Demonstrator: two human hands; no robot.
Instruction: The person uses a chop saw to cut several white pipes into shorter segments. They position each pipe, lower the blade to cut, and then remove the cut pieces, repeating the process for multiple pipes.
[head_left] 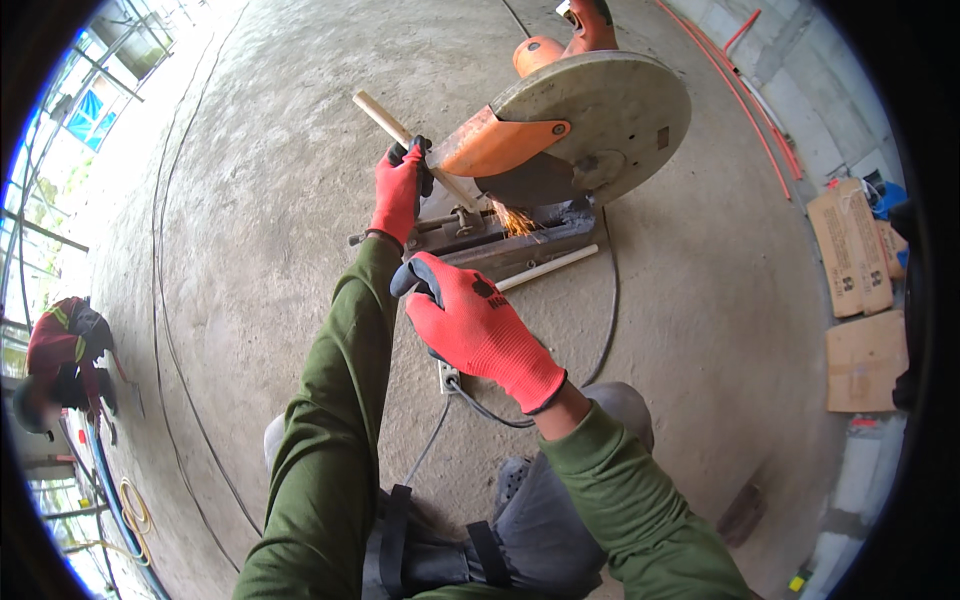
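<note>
My left hand [400,192], in a red glove with dark fingers, is closed around a long pale rod or pipe [380,118]. The rod slants down to the right, its lower end at the clamp [466,222] on the saw's base [540,250]. Over it stands a large cut-off saw with an orange guard [505,145] and a grey disc cover [625,125]. Orange sparks [515,220] fly under the dark blade. My right hand [480,325], gloved alike, hovers nearer me with fingers curled; its palm is hidden. Behind it, beside the base, lies another pale rod [550,269].
A power socket block [450,377] with cords sits on the concrete floor between my knees and the saw. Long cables [160,250] run along the left, where a person [70,350] bends over. Cardboard boxes [848,250] and red pipes [745,100] line the right wall.
</note>
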